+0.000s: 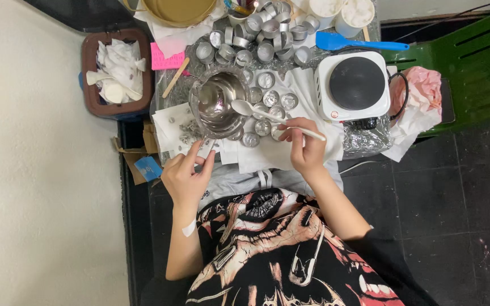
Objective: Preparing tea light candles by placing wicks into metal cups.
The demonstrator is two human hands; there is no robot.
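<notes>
Bowl: your landmark is the shiny metal bowl, standing on the cluttered surface over white paper sheets.
Spoon: a white spoon lies slanted, its scoop at the bowl's right rim and its handle running away from the bowl toward your right hand.
Right hand: your right hand sits to the right of the bowl and nearer your body, fingers closed around the spoon's handle.
Left hand: your left hand is below the bowl, nearer your body, its fingers pinched together on the paper just beside the bowl's near edge; whether they grip anything small, you cannot tell.
Small cups: little round metal cups stand in rows just right of the bowl, under the spoon, and more are heaped beyond the bowl.
Hot plate: a white single hot plate stands well to the right of the bowl.
Spatula: a blue spatula lies beyond the hot plate.
Bin: a brown bin with crumpled paper stands left of the bowl.
</notes>
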